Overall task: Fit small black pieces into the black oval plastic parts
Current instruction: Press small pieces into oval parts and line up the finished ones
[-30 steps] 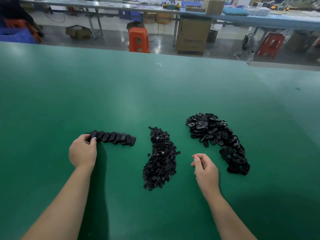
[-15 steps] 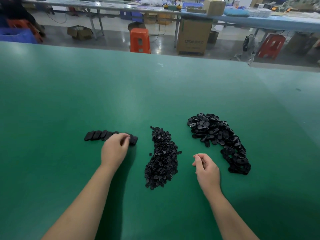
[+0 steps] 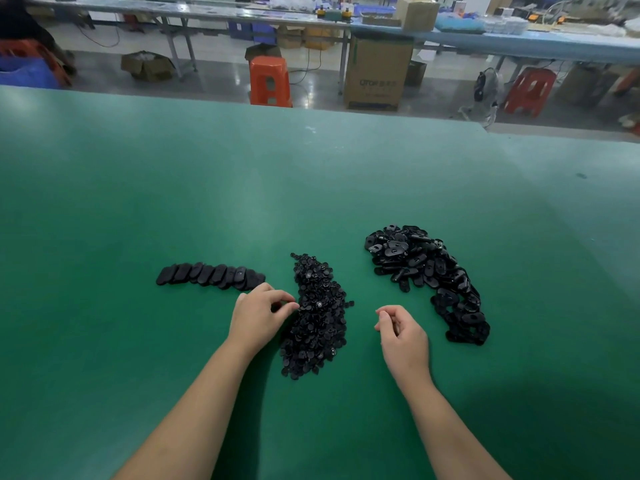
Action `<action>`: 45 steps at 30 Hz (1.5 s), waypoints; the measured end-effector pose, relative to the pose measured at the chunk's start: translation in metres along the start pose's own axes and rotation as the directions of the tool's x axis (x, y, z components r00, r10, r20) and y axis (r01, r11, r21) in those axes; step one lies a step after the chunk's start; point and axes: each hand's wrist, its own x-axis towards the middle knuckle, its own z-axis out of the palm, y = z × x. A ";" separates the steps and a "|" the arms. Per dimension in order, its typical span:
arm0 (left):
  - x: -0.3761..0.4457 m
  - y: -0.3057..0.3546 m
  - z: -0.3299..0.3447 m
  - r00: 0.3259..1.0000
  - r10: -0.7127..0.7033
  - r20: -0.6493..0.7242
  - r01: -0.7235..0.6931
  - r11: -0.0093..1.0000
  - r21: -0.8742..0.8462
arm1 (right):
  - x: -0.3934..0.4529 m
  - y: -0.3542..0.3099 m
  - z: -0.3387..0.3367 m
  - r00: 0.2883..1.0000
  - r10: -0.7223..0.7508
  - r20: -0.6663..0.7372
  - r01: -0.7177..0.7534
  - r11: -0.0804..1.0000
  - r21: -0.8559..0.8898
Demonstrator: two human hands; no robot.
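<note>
**Progress: a short row done, two big heaps still waiting**

Row of finished-looking oval parts [image 3: 210, 276] lies toward the left side of the green bench [image 3: 311, 188], each piece overlapping the next like fallen dominoes. It is a short row, perhaps a dozen at a guess, though the overlap makes a count unsure, and I cannot see from here whether every one has its insert seated.

In the middle sits the heap of small black pieces [image 3: 317, 317], a long dense mound running toward the near edge. To its right, and apart from it, curves the larger heap of loose black oval plastic parts [image 3: 426, 271], many lying with their recesses showing. Set against the row, both heaps are large, so I judge the job is in its early stage with most of the fitting left.

The left hand [image 3: 258, 318] is at the left flank of the small-piece heap, fingertips pinched together right at its edge, seemingly picking up an insert; whether one is actually held is too small to tell. The right hand [image 3: 401, 336] rests between the two heaps, fingers curled loosely inward, touching neither. I cannot make out anything in it.

Judging by this, the next oval has yet to be taken from the right heap.
</note>
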 end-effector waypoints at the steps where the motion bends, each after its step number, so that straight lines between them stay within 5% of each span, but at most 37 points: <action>1: 0.000 0.000 0.002 1.000 -0.005 -0.015 0.005 1.000 -0.002 | 0.000 0.000 0.000 1.000 -0.001 0.001 0.001 1.000 -0.008; 10: 0.001 0.006 0.014 0.982 -0.047 -0.182 0.063 0.995 0.081 | 0.000 0.001 0.003 1.000 -0.002 0.023 0.005 0.994 -0.107; 16: -0.001 0.006 0.015 0.984 -0.014 -0.180 0.036 0.993 0.117 | 0.010 -0.005 -0.016 0.965 0.094 0.245 -0.086 0.995 -0.043; 19: -0.002 0.005 0.016 0.983 -0.015 -0.183 0.039 0.991 0.131 | 0.016 -0.002 -0.038 0.991 -0.023 0.131 0.052 0.973 -0.223; 22: -0.002 0.005 0.017 0.983 -0.018 -0.182 0.045 0.988 0.150 | 0.024 0.007 -0.064 0.971 -0.233 -0.059 0.163 0.818 -0.552; 25: -0.002 0.006 0.017 0.981 -0.006 -0.192 0.040 0.984 0.172 | 0.038 0.022 -0.088 0.971 -0.174 -0.161 0.015 0.720 -0.694; 31: -0.002 0.006 0.017 0.983 -0.017 -0.181 0.050 0.983 0.178 | 0.051 0.046 -0.097 0.988 0.139 -0.070 -0.151 0.742 -0.654; 34: -0.002 0.006 0.017 0.983 -0.012 -0.185 0.047 0.982 0.184 | 0.050 0.046 -0.081 0.990 0.136 -0.023 -0.116 0.723 -0.681; 45: -0.001 0.005 0.017 0.984 -0.017 -0.180 0.049 0.983 0.177 | 0.039 0.026 -0.063 0.997 0.074 -0.015 -0.073 0.909 -0.410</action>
